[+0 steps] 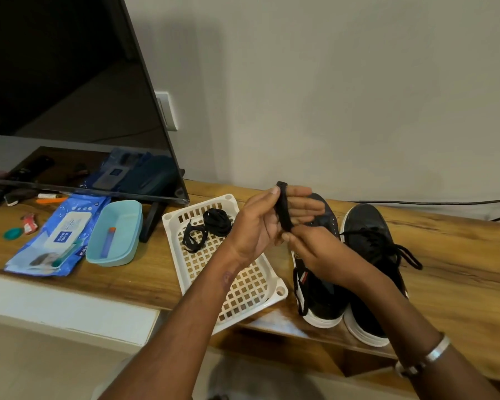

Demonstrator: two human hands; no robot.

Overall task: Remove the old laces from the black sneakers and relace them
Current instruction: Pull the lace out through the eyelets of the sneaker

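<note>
Two black sneakers with white soles stand side by side on the wooden shelf. The left sneaker [322,295] has no lace showing; the right sneaker [370,235] is still laced, its lace ends lying loose. My left hand [264,223] is held up with a black lace [283,207] wound around its fingers. My right hand [321,252] pinches the lower end of that wound lace, just above the left sneaker. A white plastic basket [240,287] left of the shoes holds two bundles of black laces [211,226].
A TV screen [70,90] stands at the left on the wooden shelf [459,255]. In front of it lie a blue wipes pack [58,232], a light-blue box [113,235] with a small tube, and small items. A black cable [445,202] runs along the wall.
</note>
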